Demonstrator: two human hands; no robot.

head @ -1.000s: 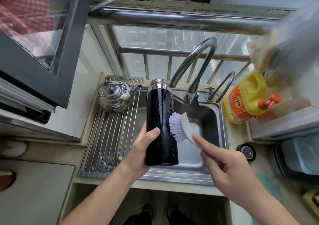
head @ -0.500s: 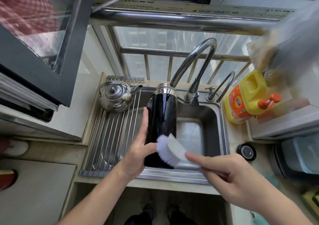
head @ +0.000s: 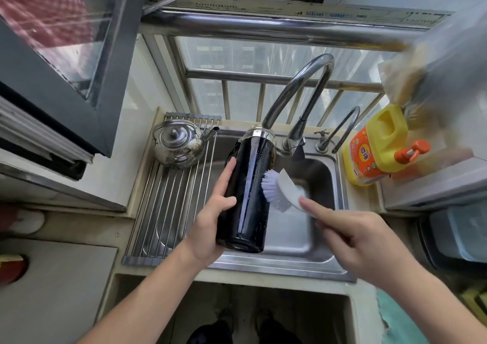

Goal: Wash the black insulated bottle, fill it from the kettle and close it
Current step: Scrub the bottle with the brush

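The left hand [head: 210, 225] is holding the tall shiny black bottle [head: 247, 193] over the steel sink [head: 329, 240], fingers wrapped round it. The bottle is standing almost upright, silver neck up, under the curved tap [head: 297, 87]. The right hand [head: 361, 240] is pinching a white scrub brush [head: 279, 188], bristles touching the bottle's side. The round silver kettle [head: 179, 144] is sitting on the wire rack [head: 168, 211] at the left.

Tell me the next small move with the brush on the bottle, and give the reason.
Probably drag the white brush down the black bottle toward its base. Its bristles touch the right side about midway, the left hand holds the bottle over the sink, and the lower wall looks unscrubbed.
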